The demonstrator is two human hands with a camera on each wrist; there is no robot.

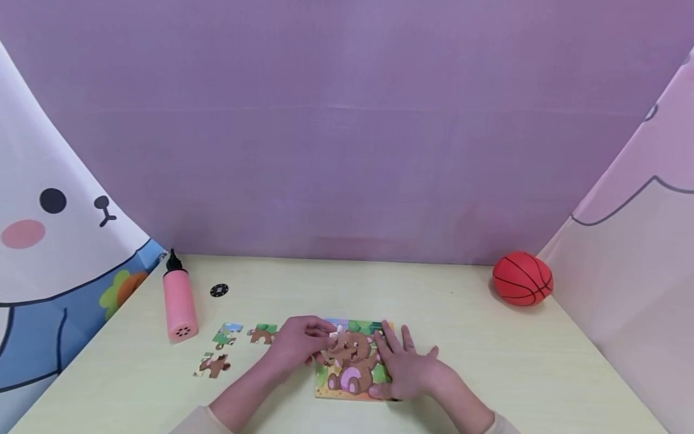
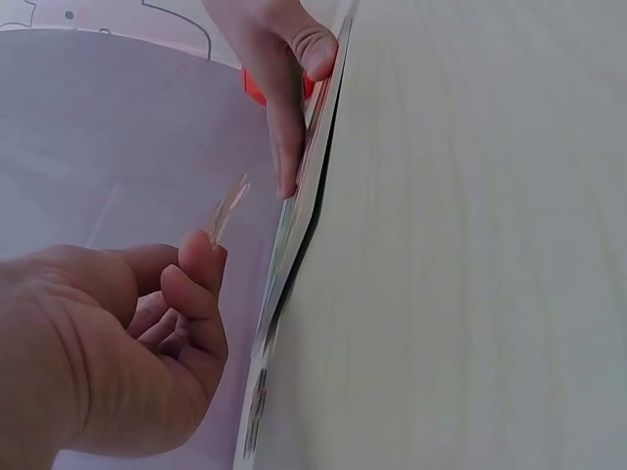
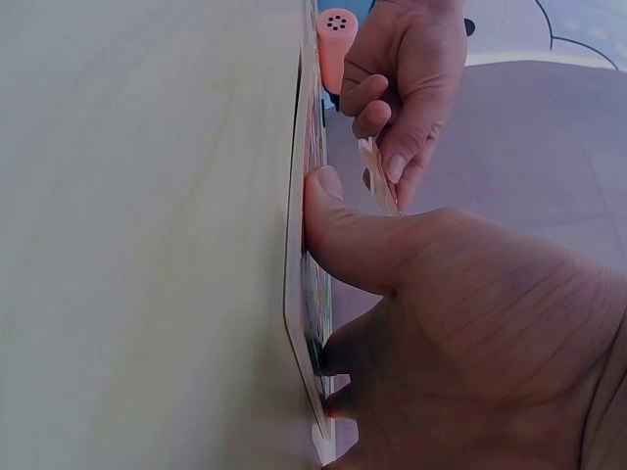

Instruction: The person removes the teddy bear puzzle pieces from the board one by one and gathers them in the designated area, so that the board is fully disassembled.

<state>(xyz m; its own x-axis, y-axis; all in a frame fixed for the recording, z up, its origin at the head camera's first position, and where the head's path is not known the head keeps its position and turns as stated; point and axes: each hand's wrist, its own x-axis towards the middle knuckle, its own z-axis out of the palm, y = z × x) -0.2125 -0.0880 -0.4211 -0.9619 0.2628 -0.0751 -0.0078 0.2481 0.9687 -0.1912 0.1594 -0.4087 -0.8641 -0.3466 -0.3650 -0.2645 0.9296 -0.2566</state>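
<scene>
A bear jigsaw puzzle board (image 1: 355, 395) lies on the table in front of the person. Over its left part, the left hand (image 1: 300, 343) pinches a puzzle piece (image 2: 228, 211) between thumb and fingers, raised above the board and turned edge-on in both wrist views. Spread across the board's right side, the right hand (image 1: 409, 367) rests with straight fingers, its thumb (image 3: 328, 186) on the near edge. Left of the left hand lie several loose pieces: a brown and green one (image 1: 263, 333), a green and blue one (image 1: 228, 334) and a mostly brown one (image 1: 213, 365).
At the table's left stands or lies a pink bottle-shaped pump (image 1: 181, 304) with a black nozzle. Beside it is a black round disc (image 1: 219, 290). A red toy basketball (image 1: 523, 279) sits at the back right. A purple backdrop (image 1: 347, 132) rises behind the table (image 1: 461, 313).
</scene>
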